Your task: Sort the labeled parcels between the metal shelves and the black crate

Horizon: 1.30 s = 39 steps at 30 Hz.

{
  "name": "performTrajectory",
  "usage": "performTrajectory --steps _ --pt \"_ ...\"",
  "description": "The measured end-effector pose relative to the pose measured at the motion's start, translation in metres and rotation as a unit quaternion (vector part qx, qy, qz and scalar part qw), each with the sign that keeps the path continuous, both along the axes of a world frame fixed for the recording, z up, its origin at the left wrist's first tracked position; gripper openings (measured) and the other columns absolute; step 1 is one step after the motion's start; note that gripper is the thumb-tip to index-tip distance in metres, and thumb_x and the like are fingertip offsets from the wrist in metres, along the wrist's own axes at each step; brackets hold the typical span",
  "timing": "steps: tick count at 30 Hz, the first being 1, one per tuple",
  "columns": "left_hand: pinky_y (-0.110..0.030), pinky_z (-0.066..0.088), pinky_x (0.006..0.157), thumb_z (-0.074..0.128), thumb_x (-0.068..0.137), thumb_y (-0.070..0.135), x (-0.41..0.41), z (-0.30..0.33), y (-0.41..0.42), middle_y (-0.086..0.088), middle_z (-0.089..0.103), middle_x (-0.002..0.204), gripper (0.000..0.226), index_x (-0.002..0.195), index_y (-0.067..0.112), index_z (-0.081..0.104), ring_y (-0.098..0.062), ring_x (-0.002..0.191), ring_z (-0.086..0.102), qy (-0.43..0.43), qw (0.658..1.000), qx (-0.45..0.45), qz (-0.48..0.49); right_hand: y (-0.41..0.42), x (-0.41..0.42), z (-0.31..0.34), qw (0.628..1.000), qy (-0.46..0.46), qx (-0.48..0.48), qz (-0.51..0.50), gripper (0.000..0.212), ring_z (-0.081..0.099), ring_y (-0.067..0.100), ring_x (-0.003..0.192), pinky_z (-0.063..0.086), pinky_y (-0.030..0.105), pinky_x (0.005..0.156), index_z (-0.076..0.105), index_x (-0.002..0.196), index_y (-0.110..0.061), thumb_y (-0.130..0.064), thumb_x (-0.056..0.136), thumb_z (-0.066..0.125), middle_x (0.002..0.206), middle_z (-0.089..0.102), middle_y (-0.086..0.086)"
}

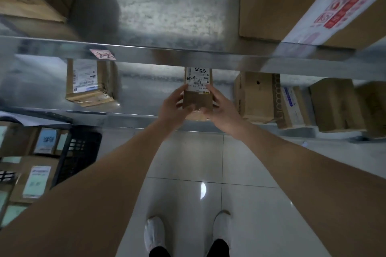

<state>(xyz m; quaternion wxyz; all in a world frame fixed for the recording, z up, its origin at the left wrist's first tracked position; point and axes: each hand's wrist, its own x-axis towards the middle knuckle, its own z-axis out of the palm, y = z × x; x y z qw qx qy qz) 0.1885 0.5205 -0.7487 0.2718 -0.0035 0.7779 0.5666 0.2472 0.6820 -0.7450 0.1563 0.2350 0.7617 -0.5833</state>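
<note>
The left hand (174, 103) and the right hand (219, 108) together grip a small labeled parcel (198, 89), one hand curled round each side of its near end, with the label and its handwritten marks facing up. The parcel sits at the front middle of the lower metal shelf (133, 89), its far end tucked just under the front lip of the upper shelf (167, 52); whether its base rests on the shelf surface or is held just above it cannot be told. The step in hand looks like placing this parcel onto the shelf, though lifting it off would look the same from here. If it is a placement, the next move calls for sliding the parcel farther in until it sits flat and clear of the edge, then loosening both hands and drawing them back toward the body. There is bare shelf on its left, as far as another labeled box (89, 83), while on the right a row of cardboard boxes (257, 96) stands near, so the parcel should go straight in. A pink tag (102, 54) is stuck to the upper shelf's lip. Near left, on the floor, the black crate (81, 152) stands beside more labeled parcels (35, 181), which still look unsorted.
</note>
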Motion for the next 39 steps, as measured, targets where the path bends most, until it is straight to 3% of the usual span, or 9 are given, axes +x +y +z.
performTrajectory --steps 9,15,19,23,29,32,36,39 --pt "-0.034 0.056 0.093 0.073 0.082 -0.003 -0.011 -0.030 0.000 -0.005 0.063 0.127 0.076 0.143 0.033 0.047 -0.012 0.103 0.065 0.004 1.000 -0.016 0.007 -0.004 -0.014 -0.032 0.999 -0.010 0.042 0.020 0.082 0.061 0.019 0.127 0.046 0.042 0.113 0.029 0.157 -0.044 -0.013 0.095 0.072 0.143 0.059 -0.005" --pt "-0.045 0.053 0.099 0.077 0.081 0.006 -0.014 -0.022 0.004 -0.004 0.060 0.132 0.076 0.144 0.035 0.047 -0.021 0.117 0.059 0.017 0.998 -0.060 -0.008 -0.007 -0.015 -0.024 0.997 -0.009 0.062 0.039 0.077 0.056 0.022 0.131 0.046 0.030 0.102 0.022 0.159 -0.043 -0.015 0.101 0.064 0.150 0.052 -0.004" --pt "-0.039 0.040 0.110 0.075 0.086 0.017 -0.005 -0.005 0.009 -0.003 0.049 0.146 0.069 0.147 0.026 0.045 -0.022 0.131 0.047 0.083 0.986 -0.144 -0.009 -0.006 -0.007 -0.008 0.997 0.012 0.068 0.022 0.068 0.043 0.023 0.144 0.040 0.041 0.114 0.025 0.159 -0.038 -0.018 0.103 0.059 0.162 0.038 -0.005" --pt "-0.034 0.035 0.109 0.074 0.088 0.022 0.003 0.015 0.017 -0.004 0.045 0.150 0.065 0.147 0.018 0.045 -0.023 0.134 0.045 0.146 0.970 -0.185 -0.054 0.018 0.010 0.009 0.992 0.029 0.121 0.030 0.062 0.037 0.021 0.149 0.037 0.045 0.119 0.029 0.159 -0.038 -0.028 0.104 0.058 0.166 0.030 -0.006" --pt "-0.043 0.044 0.107 0.077 0.083 0.029 0.019 0.028 0.059 -0.003 0.054 0.144 0.058 0.137 0.023 0.057 -0.026 0.127 0.054 0.192 0.951 -0.208 -0.121 0.077 0.038 0.033 0.988 0.057 0.141 0.005 0.053 0.051 0.018 0.136 0.044 0.047 0.114 0.046 0.144 -0.044 -0.030 0.097 0.066 0.148 0.055 -0.006" --pt "-0.044 0.041 0.110 0.073 0.086 0.037 0.032 0.025 0.087 -0.001 0.049 0.148 0.062 0.143 0.028 0.050 -0.023 0.133 0.049 0.201 0.945 -0.207 -0.156 0.111 0.053 0.039 0.985 0.036 0.169 -0.010 0.056 0.048 0.015 0.136 0.039 0.031 0.112 0.044 0.151 -0.035 -0.026 0.099 0.065 0.151 0.051 -0.004" --pt "-0.043 0.036 0.113 0.069 0.091 0.035 0.050 0.016 0.120 0.001 0.038 0.156 0.068 0.151 0.030 0.038 -0.021 0.140 0.039 0.170 0.954 -0.182 -0.170 0.148 0.073 0.027 0.973 0.036 0.226 -0.008 0.060 0.048 0.018 0.136 0.042 0.037 0.113 0.041 0.153 -0.033 -0.032 0.098 0.067 0.150 0.049 -0.003" --pt "-0.042 0.034 0.111 0.070 0.090 0.034 0.059 0.008 0.143 0.001 0.036 0.157 0.074 0.153 0.032 0.031 -0.021 0.141 0.037 0.153 0.958 -0.168 -0.176 0.165 0.076 0.009 0.969 0.030 0.246 0.000 0.065 0.050 0.016 0.132 0.043 0.031 0.105 0.038 0.154 -0.030 -0.037 0.096 0.068 0.147 0.050 -0.003"
